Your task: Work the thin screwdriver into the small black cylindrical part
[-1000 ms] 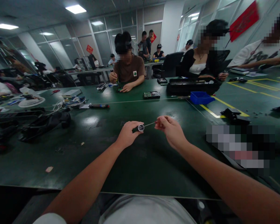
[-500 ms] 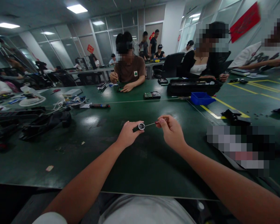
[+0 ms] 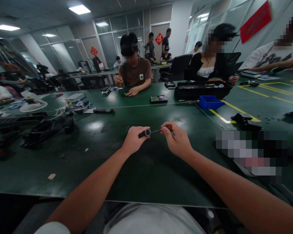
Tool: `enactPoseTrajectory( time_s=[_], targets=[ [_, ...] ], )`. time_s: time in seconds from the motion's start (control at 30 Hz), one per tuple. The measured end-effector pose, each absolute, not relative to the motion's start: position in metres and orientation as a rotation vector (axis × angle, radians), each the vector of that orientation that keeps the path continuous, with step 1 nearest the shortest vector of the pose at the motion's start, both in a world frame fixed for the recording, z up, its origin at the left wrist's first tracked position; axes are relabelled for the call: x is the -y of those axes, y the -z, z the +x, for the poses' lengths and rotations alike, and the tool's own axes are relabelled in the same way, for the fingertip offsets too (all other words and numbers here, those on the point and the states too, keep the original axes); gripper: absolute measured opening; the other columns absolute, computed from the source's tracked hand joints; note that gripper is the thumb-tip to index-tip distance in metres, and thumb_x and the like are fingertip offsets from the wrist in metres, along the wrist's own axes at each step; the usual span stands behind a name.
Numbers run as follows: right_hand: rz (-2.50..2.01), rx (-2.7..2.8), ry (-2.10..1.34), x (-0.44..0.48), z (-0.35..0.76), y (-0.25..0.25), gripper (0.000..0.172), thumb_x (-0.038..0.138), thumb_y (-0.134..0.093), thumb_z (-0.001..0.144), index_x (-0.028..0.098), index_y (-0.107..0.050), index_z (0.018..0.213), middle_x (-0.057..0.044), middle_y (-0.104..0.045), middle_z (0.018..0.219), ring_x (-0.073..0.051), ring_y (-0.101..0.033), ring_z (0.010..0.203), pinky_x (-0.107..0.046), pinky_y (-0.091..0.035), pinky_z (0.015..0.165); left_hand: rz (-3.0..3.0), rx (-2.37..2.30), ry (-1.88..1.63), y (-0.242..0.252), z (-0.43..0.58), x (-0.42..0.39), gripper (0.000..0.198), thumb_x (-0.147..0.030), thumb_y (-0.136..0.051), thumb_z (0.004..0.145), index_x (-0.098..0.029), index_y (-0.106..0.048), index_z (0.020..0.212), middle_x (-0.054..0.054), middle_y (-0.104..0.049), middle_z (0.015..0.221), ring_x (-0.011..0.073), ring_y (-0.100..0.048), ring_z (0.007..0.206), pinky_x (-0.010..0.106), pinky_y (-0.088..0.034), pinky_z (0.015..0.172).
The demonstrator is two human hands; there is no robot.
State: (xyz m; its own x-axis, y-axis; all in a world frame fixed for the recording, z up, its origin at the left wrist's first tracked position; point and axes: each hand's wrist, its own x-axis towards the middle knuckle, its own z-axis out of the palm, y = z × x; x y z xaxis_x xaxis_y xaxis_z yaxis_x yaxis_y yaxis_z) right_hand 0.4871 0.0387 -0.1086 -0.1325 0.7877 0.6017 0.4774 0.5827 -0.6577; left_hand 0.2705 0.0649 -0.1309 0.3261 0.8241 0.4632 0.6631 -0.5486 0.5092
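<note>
My left hand (image 3: 133, 140) is closed around a small black cylindrical part (image 3: 147, 132), whose silver-rimmed round end faces right and toward me. In my right hand (image 3: 177, 139) a thin screwdriver (image 3: 160, 130) with a red handle is pinched between thumb and fingers. Its slim metal shaft points left and meets the open end of the cylindrical part; its tip is hidden there. Both hands are held above the green tabletop, a short gap apart.
The green table (image 3: 136, 175) carries a dark pen-shaped tool (image 3: 104, 110), a circuit-board device (image 3: 158, 99), a blue bin (image 3: 211, 102) and black parts (image 3: 246, 122) at right. Black housings (image 3: 50, 130) lie at left. Across the table a person in brown (image 3: 134, 73) works.
My right hand has moved slightly left, closer to the cylindrical part, and less of the screwdriver shaft shows. My left hand has stayed nearly in place.
</note>
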Motion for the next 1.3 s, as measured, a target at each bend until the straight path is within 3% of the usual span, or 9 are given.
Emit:
enactPoseTrajectory(
  time_s=[1.3],
  targets=[
    [-1.066,1.660,-0.494,-0.0400,0.4871,0.1120,0.019,0.038,-0.047,0.099,0.022,-0.058,0.100,-0.005,-0.071,0.087,-0.021,-0.072,0.082,-0.036,-0.054,0.074,2.361,-1.356,-1.007,0.1355,0.2694,-0.0679,0.042,-0.026,-0.074,0.084,-0.029,-0.065,0.125,0.004,-0.068,0.118,0.0236,-0.059,0.110,0.045,-0.042,0.098]
  ],
)
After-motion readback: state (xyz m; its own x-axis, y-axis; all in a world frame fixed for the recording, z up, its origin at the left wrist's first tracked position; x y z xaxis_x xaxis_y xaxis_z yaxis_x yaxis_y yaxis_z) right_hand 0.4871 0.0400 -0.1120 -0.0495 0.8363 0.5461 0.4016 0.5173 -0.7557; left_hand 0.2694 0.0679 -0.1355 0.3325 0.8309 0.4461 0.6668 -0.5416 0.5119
